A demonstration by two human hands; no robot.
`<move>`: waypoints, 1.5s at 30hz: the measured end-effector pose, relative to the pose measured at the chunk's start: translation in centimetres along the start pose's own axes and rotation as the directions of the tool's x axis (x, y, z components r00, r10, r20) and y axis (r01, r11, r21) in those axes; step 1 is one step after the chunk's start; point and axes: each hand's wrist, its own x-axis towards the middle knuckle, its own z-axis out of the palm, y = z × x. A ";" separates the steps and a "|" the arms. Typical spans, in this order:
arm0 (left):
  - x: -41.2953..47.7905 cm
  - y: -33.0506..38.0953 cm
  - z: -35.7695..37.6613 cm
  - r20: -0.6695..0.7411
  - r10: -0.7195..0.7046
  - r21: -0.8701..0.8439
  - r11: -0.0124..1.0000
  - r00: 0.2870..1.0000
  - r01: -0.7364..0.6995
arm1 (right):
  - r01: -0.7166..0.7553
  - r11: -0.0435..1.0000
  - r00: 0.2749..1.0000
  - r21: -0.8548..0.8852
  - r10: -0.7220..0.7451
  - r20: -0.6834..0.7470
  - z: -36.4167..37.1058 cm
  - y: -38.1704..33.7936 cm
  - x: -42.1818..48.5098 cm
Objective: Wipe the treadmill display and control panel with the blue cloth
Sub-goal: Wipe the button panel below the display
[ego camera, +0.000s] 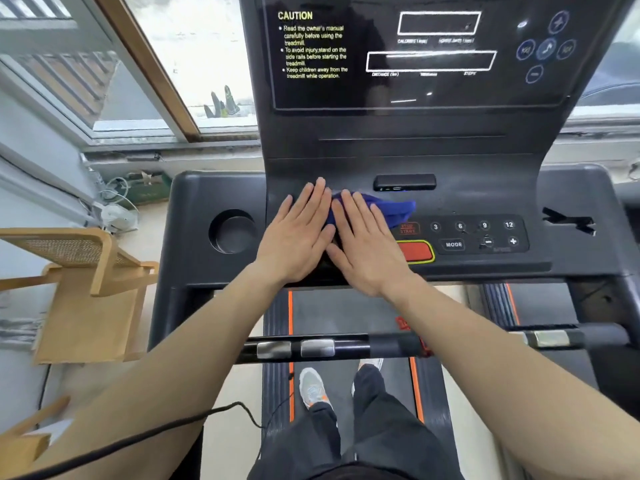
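Observation:
The blue cloth [394,207] lies crumpled on the treadmill's control panel [485,237], left of the speed buttons. My right hand [363,244] lies flat on the cloth's left part, fingers straight, pressing it down; the cloth sticks out past the fingertips to the right. Beside it, my left hand [298,233] rests flat on the bare panel, its thumb side touching the right hand and the cloth's edge. The dark display [415,88], with its yellow caution text and white outlined boxes, stands upright above both hands.
A red stop button [417,251] sits just right of my right hand. A round cup holder [232,232] is at the panel's left. The handlebar [346,346] crosses under my forearms. A wooden chair [79,271] stands at the left, by the window.

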 end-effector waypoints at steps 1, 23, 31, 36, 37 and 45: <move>-0.7 0.6 0.2 0.006 0.033 -0.010 0.999 0.999 -0.033 | -0.032 0.999 0.999 0.013 0.032 -0.016 0.6 -0.4 -1.4; 2.6 9.3 1.2 0.039 -0.114 -0.170 0.978 0.993 0.119 | 0.070 0.995 0.992 -0.069 -0.062 0.111 -3.0 8.7 -3.7; 3.4 16.4 2.5 -0.139 -0.042 -0.503 0.863 0.989 -0.034 | -0.165 0.986 0.986 -0.034 0.166 0.033 -2.6 17.0 -9.5; 1.1 13.1 2.6 -0.111 0.062 -0.074 0.995 0.992 -0.071 | -0.084 0.995 0.996 0.061 0.083 0.032 -1.7 12.9 -8.5; 0.8 11.8 2.3 -0.118 -0.001 0.008 1.000 0.993 0.002 | -0.030 0.996 0.999 0.079 0.027 0.039 -1.9 11.9 -7.5; 0.5 12.4 2.3 -0.143 -0.263 -0.094 0.963 0.954 0.252 | 0.138 0.990 0.989 0.035 -0.140 0.053 -2.0 10.8 -4.6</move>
